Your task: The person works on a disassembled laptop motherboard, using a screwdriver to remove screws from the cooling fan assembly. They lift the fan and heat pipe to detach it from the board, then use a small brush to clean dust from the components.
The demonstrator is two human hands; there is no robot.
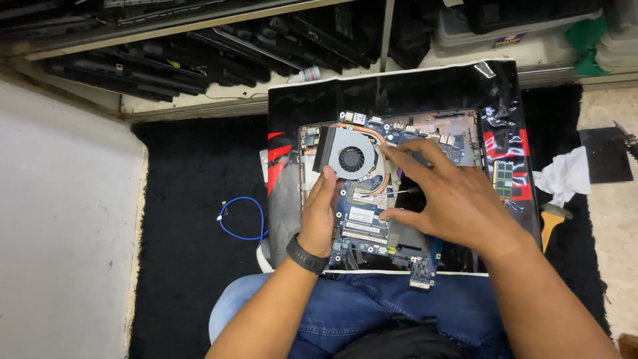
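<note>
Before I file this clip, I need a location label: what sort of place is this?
Probably a laptop repair shop. Both hands, left hand and right hand, work on an opened laptop's motherboard with its cooling fan, and stacked laptops fill the shelf behind.

A glossy black bag (432, 83) with red patches lies spread under the opened laptop, reaching past it at the far edge and the right side of the black mat. On the board (372, 219), near its front edge, sit small white rectangular labels (362, 215). At the shelf's far right, a clear plastic box (505, 40) carries a small blue-and-yellow label (508, 40) on its front. A small white bottle (307, 74) with a pale label lies on the shelf's front edge.
</note>
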